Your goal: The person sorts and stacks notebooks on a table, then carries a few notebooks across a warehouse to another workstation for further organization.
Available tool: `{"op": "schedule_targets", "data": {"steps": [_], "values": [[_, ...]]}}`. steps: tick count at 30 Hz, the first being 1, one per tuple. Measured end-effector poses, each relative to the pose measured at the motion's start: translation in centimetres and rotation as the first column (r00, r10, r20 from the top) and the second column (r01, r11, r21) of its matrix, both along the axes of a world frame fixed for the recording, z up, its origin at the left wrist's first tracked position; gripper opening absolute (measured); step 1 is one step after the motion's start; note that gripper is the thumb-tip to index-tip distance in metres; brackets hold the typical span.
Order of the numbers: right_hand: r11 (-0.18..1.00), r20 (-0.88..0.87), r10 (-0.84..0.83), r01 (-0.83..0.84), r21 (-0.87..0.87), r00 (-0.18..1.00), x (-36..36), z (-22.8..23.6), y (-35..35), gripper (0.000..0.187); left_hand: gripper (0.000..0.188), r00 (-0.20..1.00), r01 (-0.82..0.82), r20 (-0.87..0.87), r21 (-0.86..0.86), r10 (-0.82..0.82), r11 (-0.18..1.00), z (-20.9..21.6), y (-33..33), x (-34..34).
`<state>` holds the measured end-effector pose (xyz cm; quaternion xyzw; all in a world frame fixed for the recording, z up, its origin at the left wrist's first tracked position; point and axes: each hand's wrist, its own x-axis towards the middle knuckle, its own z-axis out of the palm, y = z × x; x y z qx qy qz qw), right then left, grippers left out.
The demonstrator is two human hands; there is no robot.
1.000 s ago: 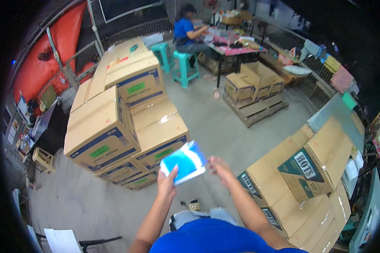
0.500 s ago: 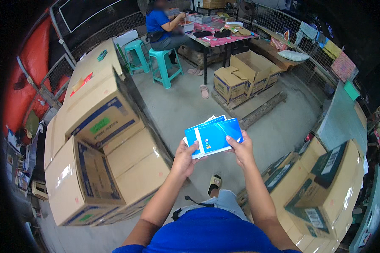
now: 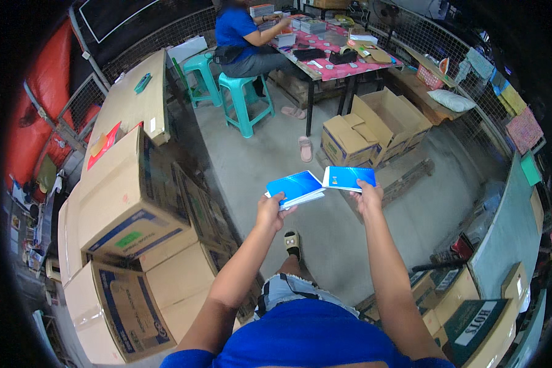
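Observation:
In front of me at chest height, my left hand (image 3: 272,211) is closed on a small stack of booklets (image 3: 295,186) with a glossy blue cover on top. Its thumb presses on the cover and the other fingers are mostly underneath. My right hand (image 3: 368,199) grips a second blue booklet (image 3: 348,177), thumb on top, with white page edges showing below the cover. The two lots meet or overlap slightly at their inner corners. How many booklets each hand holds I cannot tell.
Stacked cardboard boxes (image 3: 135,202) rise on my left, and more boxes (image 3: 451,294) stand at lower right. Open cartons (image 3: 349,134) sit on a wooden pallet ahead. Beyond, a person in blue (image 3: 236,30) sits on a teal stool (image 3: 245,104) at a pink-covered table (image 3: 343,70).
The booklets, held together in both hands before, are now parted into two lots, one per hand. My view has shifted, and my feet have moved forward past the boxes.

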<state>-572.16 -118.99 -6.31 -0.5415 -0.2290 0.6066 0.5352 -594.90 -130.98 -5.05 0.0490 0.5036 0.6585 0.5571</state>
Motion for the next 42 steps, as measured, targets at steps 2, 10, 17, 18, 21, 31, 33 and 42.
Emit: {"op": "schedule_targets", "data": {"steps": [2,10,17,18,21,31,33,42], "values": [[0.998,0.040,0.045,-0.046,0.043,0.998,-1.6,-1.7,5.4,0.047,0.026,0.999,-0.022,0.040,-0.032,0.023,0.999,-3.0,5.1,-2.2],[0.980,0.186,0.182,-0.194,0.049,0.965,-10.1,-3.9,21.9,0.062,0.027,0.994,-0.098,0.024,-0.141,0.103,0.985,-7.2,20.1,-12.4],[0.958,0.065,0.284,-0.286,0.027,0.957,-15.0,-7.0,32.4,0.019,0.024,0.987,-0.147,0.040,-0.164,0.155,0.976,-6.4,28.1,-17.7],[0.953,0.050,0.300,-0.302,0.035,0.953,-15.7,-6.9,33.7,0.019,0.023,0.985,-0.160,0.037,-0.158,0.167,0.975,-6.3,29.0,-18.1],[0.936,-0.039,0.350,-0.348,0.049,0.936,-17.3,-7.0,37.2,0.021,0.022,0.974,-0.221,0.016,-0.175,0.227,0.960,-6.7,30.8,-19.1],[0.942,-0.883,-0.046,-0.315,0.117,-0.467,-17.0,-5.5,46.2,0.020,0.024,0.926,-0.370,-0.032,-0.283,0.377,0.885,-9.1,32.8,-20.0],[0.946,-0.847,0.025,-0.262,0.192,-0.531,-16.9,-3.4,46.8,0.020,0.024,0.916,-0.396,-0.045,-0.276,0.400,0.876,-9.2,32.9,-19.5],[0.965,-0.727,0.025,-0.173,0.196,-0.686,-15.1,2.0,47.8,0.015,0.024,0.916,-0.401,-0.129,-0.313,0.380,0.861,-8.8,34.0,-16.8]]}}
